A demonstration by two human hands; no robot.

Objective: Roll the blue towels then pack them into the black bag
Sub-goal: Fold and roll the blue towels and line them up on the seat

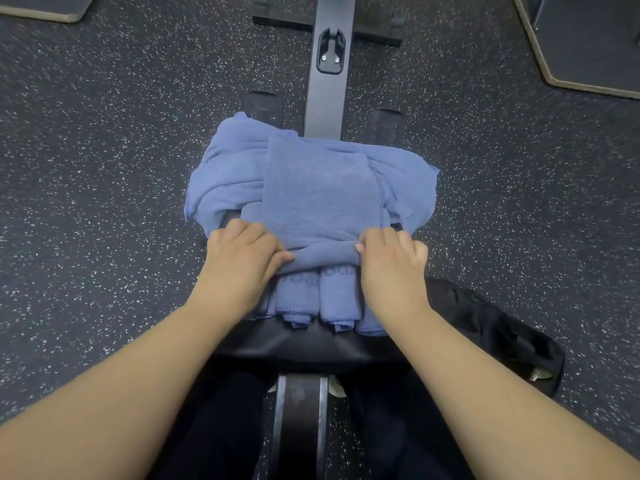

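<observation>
Gripping folded towel (320, 202) with both hands, rolled towels (318, 299) beneath, black bag (485, 327) right, loose towels (228, 174) behind

Premises: a gym. Evidence: dark speckled rubber floor (104, 168); a black padded bench (304, 341) on a steel rail (327, 81) with bolted bracket; raised platforms (588, 39) with bevelled edges at both far corners.

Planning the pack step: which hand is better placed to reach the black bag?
Right. The black bag lies on the floor just beside the right hand; the left hand is across the bench. Both currently grip the towel.
</observation>
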